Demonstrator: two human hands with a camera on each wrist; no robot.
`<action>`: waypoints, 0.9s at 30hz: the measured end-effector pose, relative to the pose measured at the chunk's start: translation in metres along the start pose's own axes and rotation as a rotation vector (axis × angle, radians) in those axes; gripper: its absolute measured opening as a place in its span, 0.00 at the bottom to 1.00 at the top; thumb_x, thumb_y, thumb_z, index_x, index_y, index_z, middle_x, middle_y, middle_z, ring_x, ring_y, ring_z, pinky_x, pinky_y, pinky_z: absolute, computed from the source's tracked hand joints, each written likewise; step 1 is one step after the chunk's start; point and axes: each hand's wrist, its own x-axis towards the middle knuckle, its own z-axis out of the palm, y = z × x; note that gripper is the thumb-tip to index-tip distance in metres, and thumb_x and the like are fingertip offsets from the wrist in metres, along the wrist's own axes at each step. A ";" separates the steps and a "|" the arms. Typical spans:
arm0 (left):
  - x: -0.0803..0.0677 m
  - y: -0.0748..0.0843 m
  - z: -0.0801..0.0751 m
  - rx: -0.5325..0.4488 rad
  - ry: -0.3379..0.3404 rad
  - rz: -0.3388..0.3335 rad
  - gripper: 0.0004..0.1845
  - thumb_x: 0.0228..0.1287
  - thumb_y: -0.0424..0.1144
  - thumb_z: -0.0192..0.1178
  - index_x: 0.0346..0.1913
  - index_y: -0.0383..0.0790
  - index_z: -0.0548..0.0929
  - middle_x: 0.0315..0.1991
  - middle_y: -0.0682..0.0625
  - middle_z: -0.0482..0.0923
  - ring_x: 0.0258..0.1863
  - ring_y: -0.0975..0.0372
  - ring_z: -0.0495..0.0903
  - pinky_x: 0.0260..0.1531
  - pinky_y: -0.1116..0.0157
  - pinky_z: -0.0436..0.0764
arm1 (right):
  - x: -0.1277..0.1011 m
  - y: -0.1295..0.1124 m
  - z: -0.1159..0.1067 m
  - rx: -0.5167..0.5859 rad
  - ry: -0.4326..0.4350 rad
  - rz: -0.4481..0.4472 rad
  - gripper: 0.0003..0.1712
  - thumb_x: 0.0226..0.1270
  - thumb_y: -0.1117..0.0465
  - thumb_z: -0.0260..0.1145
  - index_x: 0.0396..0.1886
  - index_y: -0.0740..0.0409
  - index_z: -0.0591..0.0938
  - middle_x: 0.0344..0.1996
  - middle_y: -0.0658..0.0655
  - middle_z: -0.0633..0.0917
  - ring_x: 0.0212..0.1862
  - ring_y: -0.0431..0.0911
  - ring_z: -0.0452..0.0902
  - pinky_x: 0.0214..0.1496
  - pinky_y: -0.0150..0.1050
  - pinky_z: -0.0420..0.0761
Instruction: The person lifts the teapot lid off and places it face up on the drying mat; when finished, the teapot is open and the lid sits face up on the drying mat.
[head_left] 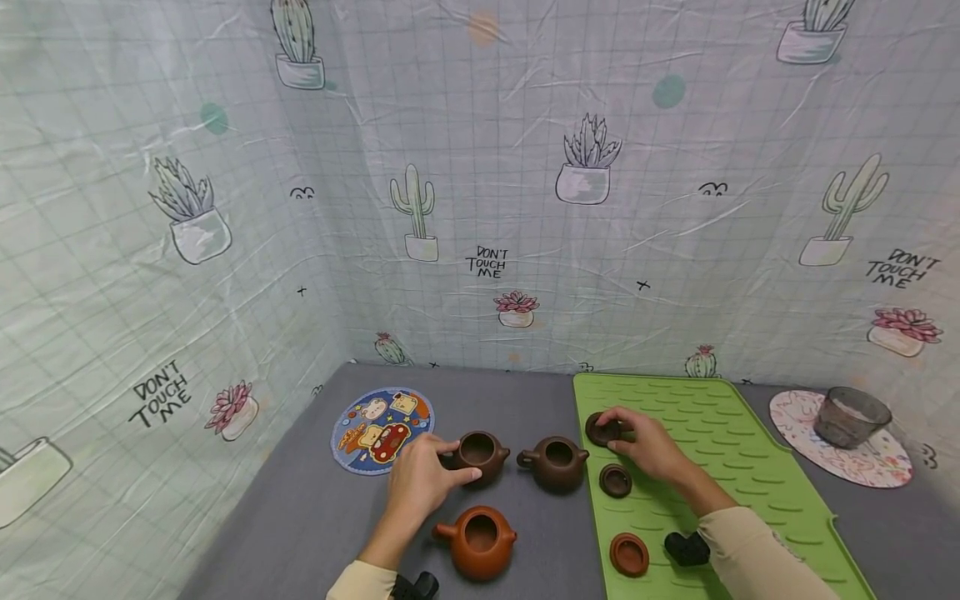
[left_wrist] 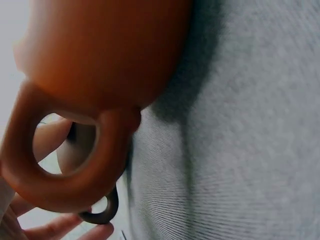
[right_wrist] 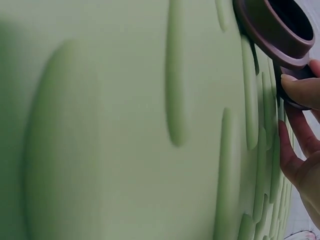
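Left hand [head_left: 420,483] grips dark brown teapot [head_left: 480,454] on grey bench [head_left: 300,525], beside second brown teapot [head_left: 557,462]. Right hand [head_left: 648,446] pinches dark lid [head_left: 602,429] on green ribbed mat [head_left: 735,467]. Orange teapot [head_left: 478,542] nearest.

The head camera looks forward and down over the grey counter [head_left: 300,517]. The left wrist camera sits hard against the orange teapot [left_wrist: 100,65], near the fingers [left_wrist: 60,230]. The right wrist camera skims the green mat [right_wrist: 125,125], shared with the head view.

fingers [right_wrist: 298,91] touch a dark lid [right_wrist: 295,75] on the green mat [right_wrist: 125,125].
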 end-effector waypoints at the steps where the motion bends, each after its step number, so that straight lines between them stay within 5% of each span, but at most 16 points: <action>1: 0.000 0.001 0.000 -0.001 0.000 0.001 0.30 0.37 0.60 0.83 0.46 0.51 0.93 0.46 0.50 0.88 0.45 0.52 0.86 0.44 0.52 0.83 | 0.000 0.001 0.000 0.009 0.002 0.006 0.18 0.63 0.75 0.69 0.50 0.57 0.83 0.55 0.65 0.85 0.56 0.65 0.83 0.49 0.50 0.86; 11: 0.000 0.008 0.000 0.034 -0.046 -0.045 0.29 0.40 0.60 0.82 0.48 0.51 0.93 0.49 0.51 0.87 0.48 0.52 0.86 0.42 0.51 0.84 | 0.000 0.003 0.003 0.072 0.013 0.033 0.16 0.64 0.76 0.68 0.49 0.60 0.80 0.53 0.67 0.83 0.58 0.68 0.81 0.45 0.43 0.86; 17: -0.001 0.009 0.000 0.062 -0.062 -0.034 0.30 0.41 0.61 0.81 0.49 0.50 0.92 0.50 0.50 0.87 0.48 0.51 0.86 0.43 0.51 0.83 | -0.001 0.000 0.003 0.089 0.018 0.068 0.17 0.64 0.73 0.70 0.50 0.62 0.77 0.54 0.66 0.83 0.61 0.67 0.80 0.50 0.48 0.84; 27: 0.002 0.011 -0.007 0.113 -0.065 0.061 0.44 0.43 0.70 0.75 0.63 0.50 0.84 0.59 0.46 0.84 0.56 0.48 0.84 0.51 0.46 0.82 | -0.001 -0.004 0.000 0.033 -0.033 0.120 0.43 0.66 0.61 0.72 0.77 0.62 0.63 0.76 0.72 0.65 0.73 0.71 0.64 0.63 0.64 0.77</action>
